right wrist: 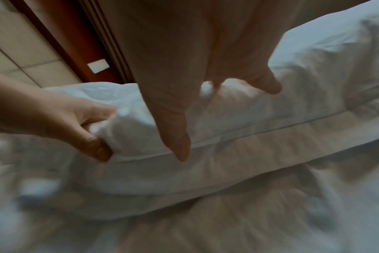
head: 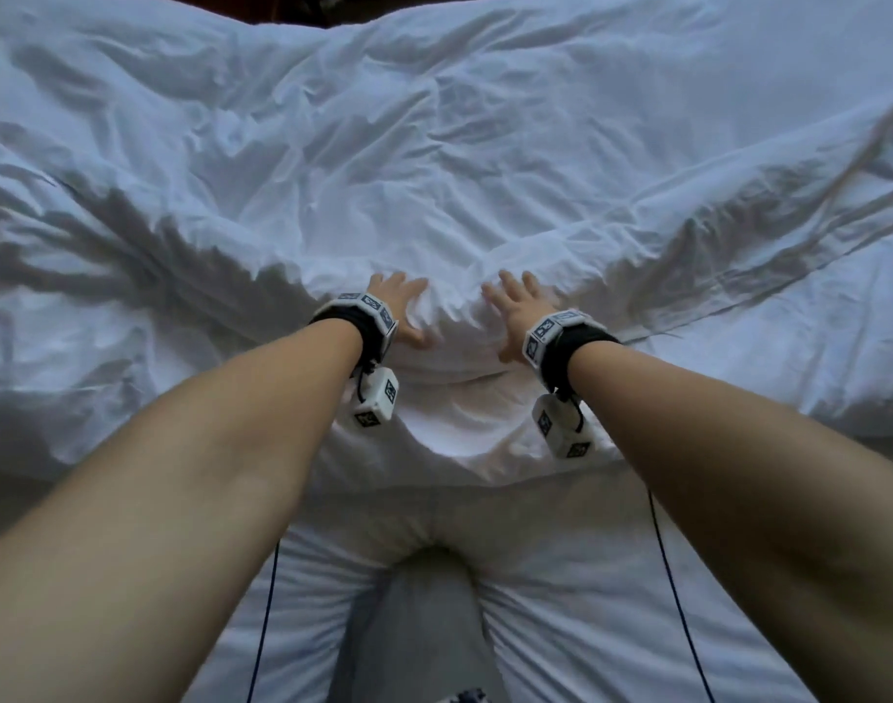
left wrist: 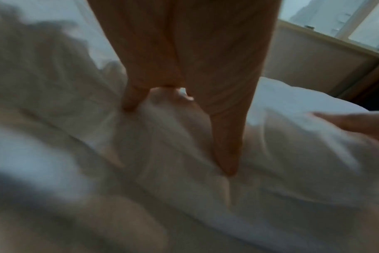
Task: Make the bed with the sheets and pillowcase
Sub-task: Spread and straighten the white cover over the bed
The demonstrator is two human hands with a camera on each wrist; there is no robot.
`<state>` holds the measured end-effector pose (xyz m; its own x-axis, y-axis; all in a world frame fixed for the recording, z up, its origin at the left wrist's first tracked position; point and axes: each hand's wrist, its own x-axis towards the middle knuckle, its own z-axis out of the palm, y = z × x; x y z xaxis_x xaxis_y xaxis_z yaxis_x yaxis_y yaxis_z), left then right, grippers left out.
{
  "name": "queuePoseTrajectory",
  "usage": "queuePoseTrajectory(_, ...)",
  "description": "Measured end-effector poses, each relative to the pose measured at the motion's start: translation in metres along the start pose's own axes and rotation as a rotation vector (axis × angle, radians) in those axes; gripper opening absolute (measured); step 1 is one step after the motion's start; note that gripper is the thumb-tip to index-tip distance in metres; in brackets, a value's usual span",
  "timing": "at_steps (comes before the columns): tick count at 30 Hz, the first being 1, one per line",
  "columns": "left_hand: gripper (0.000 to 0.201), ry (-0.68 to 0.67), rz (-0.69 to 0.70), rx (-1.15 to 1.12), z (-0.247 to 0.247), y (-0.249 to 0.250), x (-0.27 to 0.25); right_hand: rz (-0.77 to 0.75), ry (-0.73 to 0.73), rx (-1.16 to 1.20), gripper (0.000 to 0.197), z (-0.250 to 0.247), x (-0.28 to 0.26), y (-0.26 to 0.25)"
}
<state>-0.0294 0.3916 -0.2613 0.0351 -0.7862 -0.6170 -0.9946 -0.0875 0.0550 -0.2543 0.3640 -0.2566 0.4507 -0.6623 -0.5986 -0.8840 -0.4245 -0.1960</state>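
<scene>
While both arms reach forward over the bed, we find our left hand point(head: 401, 308) gripping a bunched fold at the near edge of the white duvet point(head: 434, 159), thumb beneath, fingers over. Our right hand point(head: 516, 308) lies just beside it, fingers spread over the same edge; whether it grips we cannot tell. One duvet, two hands, two wristbands point(head: 356, 322). That edge runs left to right; a wooden headboard point(right wrist: 76, 51) stands beyond.

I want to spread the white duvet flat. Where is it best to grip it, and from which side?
Probably grip the duvet at its thick near edge, coming from the near side where both hands already bunch it; the stitched border there gives firm hold.
</scene>
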Motion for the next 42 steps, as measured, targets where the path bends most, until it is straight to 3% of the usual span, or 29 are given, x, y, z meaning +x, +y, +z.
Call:
queuePoseTrajectory(4, 0.101, 0.016, 0.074, 0.106, 0.017, -0.014, 0.069, 0.133, -0.06, -0.016, 0.103, 0.016, 0.061, 0.018)
queuePoseTrajectory(7, 0.045, -0.007, 0.112, 0.105, 0.009, -0.024, 0.081, 0.169, -0.042, -0.059, 0.061, 0.016, 0.091, 0.01)
queuePoseTrajectory(9, 0.027, -0.005, 0.092, 0.031, -0.012, -0.031, 0.082, 0.233, 0.063, -0.033, 0.044, 0.002, 0.103, -0.001)
queuePoseTrajectory(12, 0.025, 0.153, 0.01, -0.12, -0.057, -0.05, 0.09, 0.249, 0.236, 0.004, 0.035, -0.055, 0.11, -0.023)
queuePoseTrajectory(16, 0.037, 0.311, -0.042, -0.188, -0.133, -0.073, 0.111, 0.251, 0.464, 0.024, 0.038, -0.146, 0.133, -0.035)
queuePoseTrajectory(20, 0.028, 0.396, -0.07, -0.274, -0.158, -0.081, 0.124, 0.23, 0.501, 0.07, 0.037, -0.18, 0.154, -0.043)
queuePoseTrajectory(24, 0.043, 0.372, -0.046, -0.359, -0.143, -0.078, 0.123, 0.174, 0.427, 0.075, 0.05, -0.165, 0.162, -0.053)
queuePoseTrajectory(33, 0.06, 0.278, 0.094, -0.366, -0.152, -0.033, 0.071, 0.158, 0.345, 0.125, 0.06, -0.157, 0.092, -0.049)
queuePoseTrajectory(42, 0.064, 0.3, 0.214, -0.338, -0.179, 0.075, -0.062, 0.224, 0.417, 0.207, 0.06, -0.163, -0.085, -0.001)
